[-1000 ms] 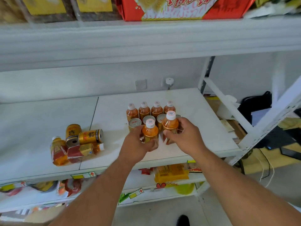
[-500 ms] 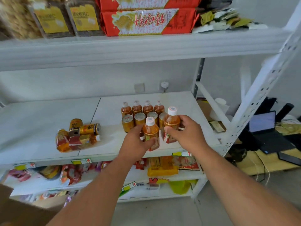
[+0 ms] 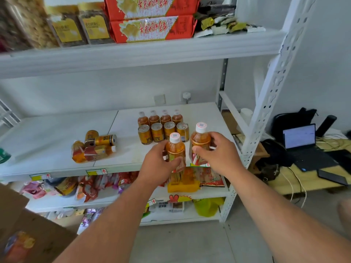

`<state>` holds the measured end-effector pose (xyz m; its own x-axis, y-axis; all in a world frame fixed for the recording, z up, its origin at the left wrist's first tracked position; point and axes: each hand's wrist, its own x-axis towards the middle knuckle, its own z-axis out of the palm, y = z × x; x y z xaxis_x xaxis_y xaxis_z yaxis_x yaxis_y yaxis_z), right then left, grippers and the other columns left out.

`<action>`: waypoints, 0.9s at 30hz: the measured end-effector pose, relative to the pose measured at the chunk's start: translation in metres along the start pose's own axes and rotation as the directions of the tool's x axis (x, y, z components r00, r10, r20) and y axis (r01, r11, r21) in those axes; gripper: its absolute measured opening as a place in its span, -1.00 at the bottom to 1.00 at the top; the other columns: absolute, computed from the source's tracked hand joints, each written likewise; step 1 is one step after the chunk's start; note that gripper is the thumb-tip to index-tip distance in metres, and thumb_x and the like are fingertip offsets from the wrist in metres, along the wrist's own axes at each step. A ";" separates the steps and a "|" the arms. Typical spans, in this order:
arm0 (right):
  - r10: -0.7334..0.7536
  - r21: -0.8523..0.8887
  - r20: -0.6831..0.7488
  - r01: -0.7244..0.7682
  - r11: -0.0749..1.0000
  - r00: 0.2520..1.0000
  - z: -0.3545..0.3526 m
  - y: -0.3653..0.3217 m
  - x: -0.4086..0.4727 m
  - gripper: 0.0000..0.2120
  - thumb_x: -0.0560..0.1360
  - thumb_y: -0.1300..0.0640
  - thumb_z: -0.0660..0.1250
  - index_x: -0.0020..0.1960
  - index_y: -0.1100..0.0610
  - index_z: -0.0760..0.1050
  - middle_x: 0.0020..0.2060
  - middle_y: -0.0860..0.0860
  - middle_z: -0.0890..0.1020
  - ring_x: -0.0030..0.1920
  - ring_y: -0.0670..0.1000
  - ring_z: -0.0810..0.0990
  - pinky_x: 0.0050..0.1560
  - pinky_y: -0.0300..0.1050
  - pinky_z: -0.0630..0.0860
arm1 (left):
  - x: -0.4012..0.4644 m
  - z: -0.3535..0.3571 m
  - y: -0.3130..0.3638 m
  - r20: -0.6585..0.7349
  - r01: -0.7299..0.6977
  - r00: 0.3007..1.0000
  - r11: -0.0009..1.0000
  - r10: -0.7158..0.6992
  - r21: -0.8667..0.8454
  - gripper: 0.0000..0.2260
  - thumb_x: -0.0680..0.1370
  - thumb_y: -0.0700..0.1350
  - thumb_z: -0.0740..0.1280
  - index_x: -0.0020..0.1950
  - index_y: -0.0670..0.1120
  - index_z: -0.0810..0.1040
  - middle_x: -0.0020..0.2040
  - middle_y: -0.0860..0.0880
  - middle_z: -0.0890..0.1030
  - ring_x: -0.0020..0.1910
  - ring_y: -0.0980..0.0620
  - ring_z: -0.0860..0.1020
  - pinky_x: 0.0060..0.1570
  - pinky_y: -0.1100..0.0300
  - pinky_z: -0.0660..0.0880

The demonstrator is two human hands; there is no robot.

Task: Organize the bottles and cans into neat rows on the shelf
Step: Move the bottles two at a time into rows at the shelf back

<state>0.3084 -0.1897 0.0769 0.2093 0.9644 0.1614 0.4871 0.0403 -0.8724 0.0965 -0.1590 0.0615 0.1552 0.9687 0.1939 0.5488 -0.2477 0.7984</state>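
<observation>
White shelf (image 3: 57, 130) front edge | hands: left (image 3: 158, 166) grips bottle (image 3: 175, 149) | right (image 3: 218, 154) grips second bottle (image 3: 200, 141)

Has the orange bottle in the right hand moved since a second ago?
Yes. The white-capped orange bottle in the right hand has come forward, away from the row of gold cans, toward the shelf's front edge.
</observation>
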 end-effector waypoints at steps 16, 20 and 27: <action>0.012 -0.049 -0.091 -0.017 0.999 0.996 -0.039 -0.003 -0.081 -0.61 0.36 -0.18 0.52 0.12 -0.24 0.47 -0.08 -0.37 0.55 -0.05 -0.38 0.48 -0.08 -0.34 0.34 | -0.065 0.008 0.022 0.059 -0.039 0.997 0.998 0.042 -0.047 -0.51 0.38 0.08 0.52 0.26 0.21 0.46 0.09 0.21 0.58 0.05 0.27 0.53 0.06 0.12 0.56; 0.015 -0.039 -0.096 -0.019 0.999 0.995 -0.058 0.007 -0.077 -0.61 0.37 -0.18 0.52 0.12 -0.27 0.44 -0.09 -0.38 0.52 -0.07 -0.40 0.45 -0.11 -0.36 0.32 | -0.062 0.022 0.040 0.057 -0.049 0.997 0.998 0.051 -0.031 -0.56 0.38 0.10 0.52 0.17 0.32 0.42 0.07 0.24 0.57 0.04 0.34 0.50 0.02 0.20 0.52; 0.002 -0.014 -0.059 -0.003 1.000 0.998 -0.096 0.029 -0.049 -0.59 0.39 -0.17 0.52 0.16 -0.27 0.44 -0.09 -0.39 0.52 -0.07 -0.37 0.47 -0.07 -0.31 0.34 | -0.044 0.062 0.067 0.025 -0.018 1.000 1.000 0.018 -0.016 -0.49 0.37 0.12 0.52 0.28 0.25 0.46 0.10 0.23 0.58 0.08 0.24 0.53 0.03 0.20 0.49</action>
<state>0.3933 -0.2607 0.0883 0.2600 0.9474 0.1865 0.4980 0.0339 -0.8665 0.1777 -0.2194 0.0712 0.1856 0.9632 0.1942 0.5323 -0.2647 0.8041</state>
